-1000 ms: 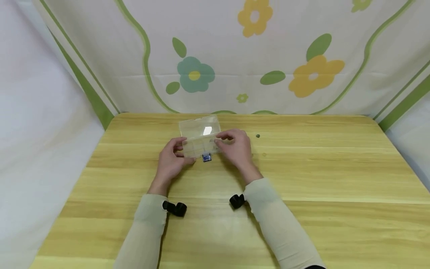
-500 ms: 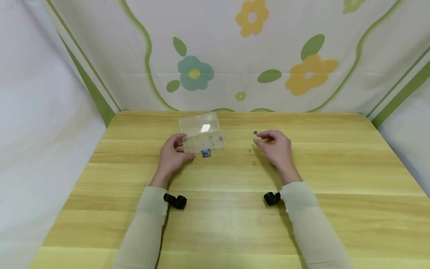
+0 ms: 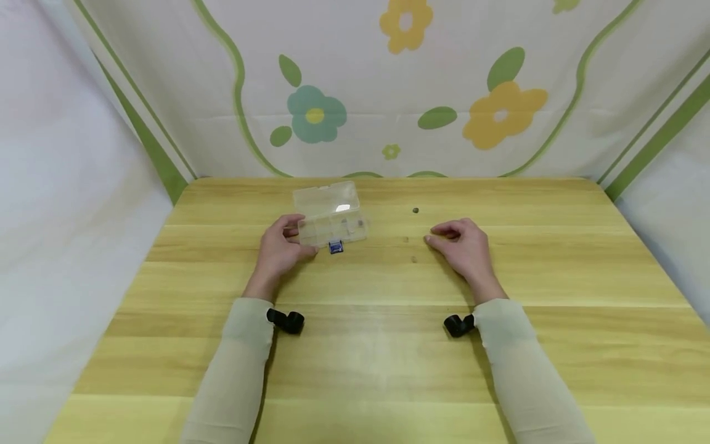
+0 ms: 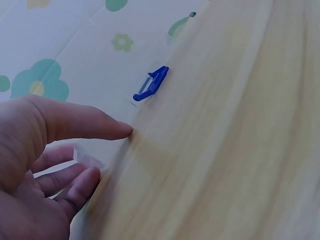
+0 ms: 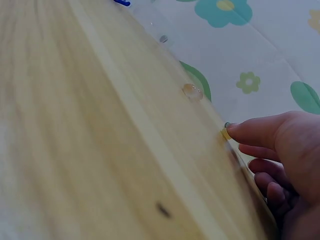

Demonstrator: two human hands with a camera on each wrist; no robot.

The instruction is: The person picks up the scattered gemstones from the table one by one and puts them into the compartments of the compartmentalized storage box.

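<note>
A clear plastic compartment box (image 3: 327, 231) stands on the table with its lid (image 3: 324, 198) raised at the back. At the front edge is its blue latch (image 3: 336, 247). My left hand (image 3: 279, 250) holds the box's left end, thumb in front and fingers behind. Small dark pieces (image 3: 360, 223) lie in the right-hand compartments. To the right of the box are a dark bead (image 3: 415, 210) and two clear beads (image 3: 413, 259), one of them (image 5: 192, 92) near the fingertips in the right wrist view. My right hand (image 3: 463, 250), fingers loosely bent and holding nothing visible, is just right of the beads.
The pale wooden table (image 3: 377, 357) reaches back to a white curtain (image 3: 366, 80) with printed flowers. Black wrist cameras (image 3: 459, 325) sit on both cuffs.
My right hand has left the box's right side and moved right, past the dark bead, and slightly toward me. My left hand has kept hold of the box.
</note>
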